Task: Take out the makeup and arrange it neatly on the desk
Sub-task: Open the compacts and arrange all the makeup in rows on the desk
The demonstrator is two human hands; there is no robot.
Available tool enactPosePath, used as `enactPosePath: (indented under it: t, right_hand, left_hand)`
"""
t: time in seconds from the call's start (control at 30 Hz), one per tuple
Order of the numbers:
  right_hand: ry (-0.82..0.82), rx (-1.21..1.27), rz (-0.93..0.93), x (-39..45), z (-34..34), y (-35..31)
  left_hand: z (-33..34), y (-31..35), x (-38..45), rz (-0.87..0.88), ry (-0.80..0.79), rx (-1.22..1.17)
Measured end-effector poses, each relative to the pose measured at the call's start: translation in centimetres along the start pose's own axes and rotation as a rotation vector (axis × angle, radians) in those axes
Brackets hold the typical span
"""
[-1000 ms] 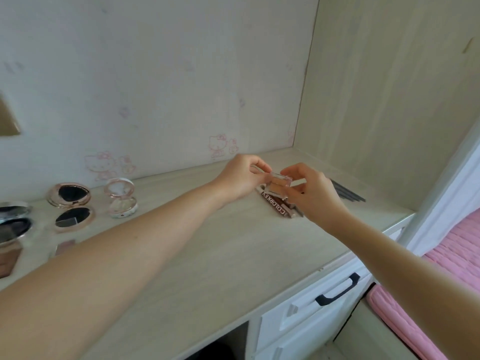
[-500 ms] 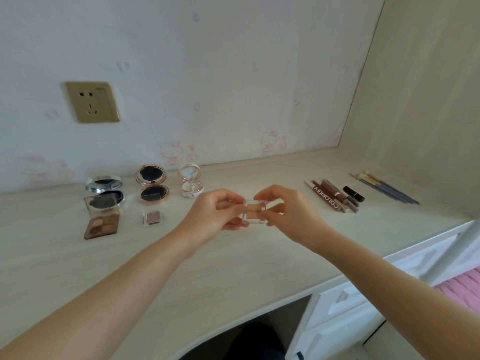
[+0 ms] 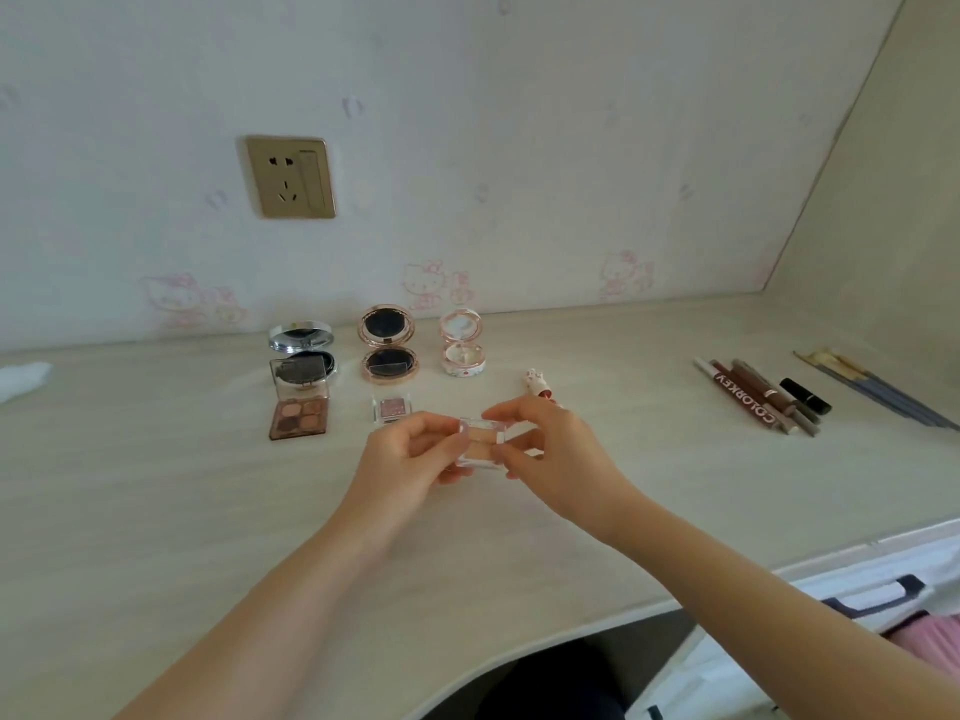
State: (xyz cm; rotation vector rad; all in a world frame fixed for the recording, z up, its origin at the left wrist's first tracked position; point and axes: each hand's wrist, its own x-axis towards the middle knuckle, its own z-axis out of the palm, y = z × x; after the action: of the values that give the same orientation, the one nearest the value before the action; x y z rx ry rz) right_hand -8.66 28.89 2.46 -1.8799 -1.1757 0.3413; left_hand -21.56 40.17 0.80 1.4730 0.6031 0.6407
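Both hands hold one small clear-cased eyeshadow pan [image 3: 481,442] just above the desk [image 3: 156,511]. The left hand [image 3: 410,457] pinches its left edge between thumb and curled fingers; the right hand [image 3: 550,454] pinches its right edge likewise. The fingertips cover the case's side edges, so whether its lid is shut or ajar cannot be told.

Taking that case as the reference: just beyond it to the left lies a small pink glitter pan [image 3: 392,407], its near edge partly masked by the left hand. Further left lies a brown four-shade palette [image 3: 300,415], its clear lid raised. Behind these, near the wall, stand three open round compacts: a silver compact [image 3: 303,356], a rose-gold compact [image 3: 388,348] and a white floral compact [image 3: 462,348]. Just beyond the right hand a small white-capped lip item [image 3: 537,383] shows, its lower part hidden by the fingers. Well to the right lie brown pencils [image 3: 753,402], one marked COLORKEY, a black tube [image 3: 805,396], and thin brushes [image 3: 878,394] cut off at the frame edge.
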Motion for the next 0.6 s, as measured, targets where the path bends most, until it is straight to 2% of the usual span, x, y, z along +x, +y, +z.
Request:
enactPosePath:
  t: [0.27,0.37,0.5,0.6]
  right_hand:
    - [0.008,-0.44,-0.309,-0.9,0.8,-0.3]
    - [0.046,-0.389,-0.31,-1.0,0.9,-0.6]
    - [0.104,-0.258,-0.252,-0.9,1.4,-0.8]
    - [0.105,-0.31,-0.244,-1.1,1.6,-1.0]
  left_hand:
    - [-1.0,-1.0,0.3,-0.083,0.018,-0.172]
    - [-1.2,-0.4,0.2,-0.126,-0.061,-0.373]
    - [-1.4,-0.2,0.0,-0.204,-0.199,-0.506]
    - [-1.2,-0.2,-0.3,-0.231,-0.282,-0.582]
